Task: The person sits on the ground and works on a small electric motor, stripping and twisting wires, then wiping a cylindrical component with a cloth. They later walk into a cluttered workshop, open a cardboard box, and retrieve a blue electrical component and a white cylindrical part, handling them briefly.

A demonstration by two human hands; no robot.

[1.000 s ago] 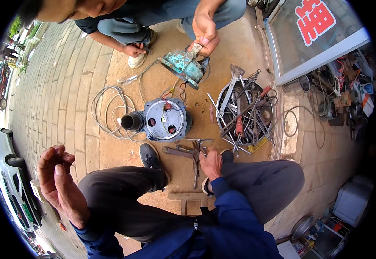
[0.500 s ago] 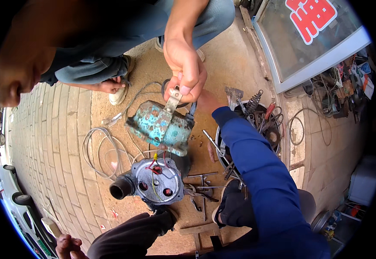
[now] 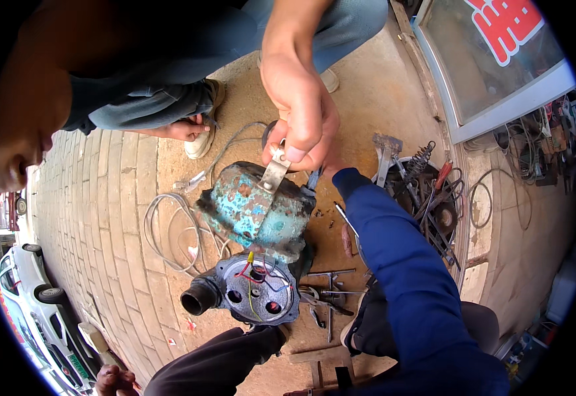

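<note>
Since a second ago, the right hand (image 3: 332,163) has left the T-shaped tools (image 3: 331,272) and reached out beside the turquoise, rust-flecked cover (image 3: 252,208). Its fingers are hidden, so I cannot tell whether it grips anything. A co-worker's hand (image 3: 301,119) pinches the cover's metal bracket (image 3: 275,173), tilting it by the far edge of the grey round housing (image 3: 259,297), on the concrete ground (image 3: 380,99). Wires rise from the housing. Toward the brick paving's edge (image 3: 103,198) lies coiled cable (image 3: 148,228); near the doorway edge, heaped tools (image 3: 443,218). The left hand (image 3: 115,381), fingers bent, is cropped low; its grip is unclear.
</note>
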